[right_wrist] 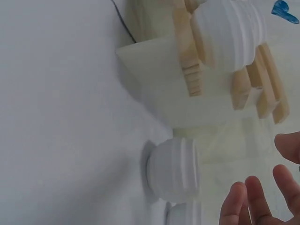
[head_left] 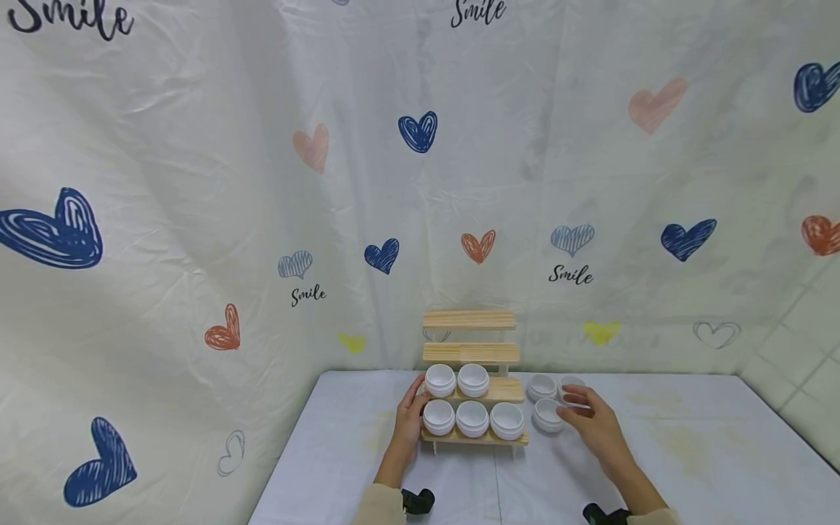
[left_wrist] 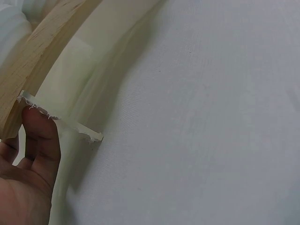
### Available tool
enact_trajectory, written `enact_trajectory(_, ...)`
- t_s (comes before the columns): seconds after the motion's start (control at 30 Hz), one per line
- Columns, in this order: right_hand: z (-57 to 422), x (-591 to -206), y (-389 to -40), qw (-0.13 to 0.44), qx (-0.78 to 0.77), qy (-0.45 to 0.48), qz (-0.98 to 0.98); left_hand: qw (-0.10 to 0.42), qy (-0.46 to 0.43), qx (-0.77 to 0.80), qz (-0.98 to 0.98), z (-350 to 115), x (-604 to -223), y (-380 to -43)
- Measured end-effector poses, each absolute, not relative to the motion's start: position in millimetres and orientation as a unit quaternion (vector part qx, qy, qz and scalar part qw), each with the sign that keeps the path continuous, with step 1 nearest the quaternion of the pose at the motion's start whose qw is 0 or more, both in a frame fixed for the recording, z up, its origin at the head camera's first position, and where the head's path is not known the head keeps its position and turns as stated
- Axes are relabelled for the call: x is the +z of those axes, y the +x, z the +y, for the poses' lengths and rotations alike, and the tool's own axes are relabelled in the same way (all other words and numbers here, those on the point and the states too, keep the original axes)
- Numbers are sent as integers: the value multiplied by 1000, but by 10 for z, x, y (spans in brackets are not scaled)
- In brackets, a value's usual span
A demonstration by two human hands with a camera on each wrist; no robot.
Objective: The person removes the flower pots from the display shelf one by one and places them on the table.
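Five white cups [head_left: 472,419] on two near tiers of wooden rack [head_left: 470,353]; three loose cups [head_left: 541,386] right of it on worktop [head_left: 689,459]. Left hand [head_left: 408,421] pinches rack's left end. Right hand [head_left: 599,426] empty, fingers parted, at loose cups; contact I can't confirm. Risk I'd flag: left tug tilts rack, cups slide; right thumb clips near cup. Cups round, ribbed, probably slick; planks [head_left: 469,319] pale, grained; white support [left_wrist: 77,126] ragged-edged.
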State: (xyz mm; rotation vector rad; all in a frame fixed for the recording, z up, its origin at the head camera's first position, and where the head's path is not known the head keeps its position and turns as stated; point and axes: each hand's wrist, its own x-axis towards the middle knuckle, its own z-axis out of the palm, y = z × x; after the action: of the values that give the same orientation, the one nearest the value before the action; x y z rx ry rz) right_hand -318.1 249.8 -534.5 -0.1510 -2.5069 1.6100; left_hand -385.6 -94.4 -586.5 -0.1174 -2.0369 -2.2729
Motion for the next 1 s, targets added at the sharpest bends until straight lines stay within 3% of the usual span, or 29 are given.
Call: enact_trajectory(1.0,1982,-4735,-3046,89,576,60,-811,31,-39,-749,-660,-949,-5877,-3864)
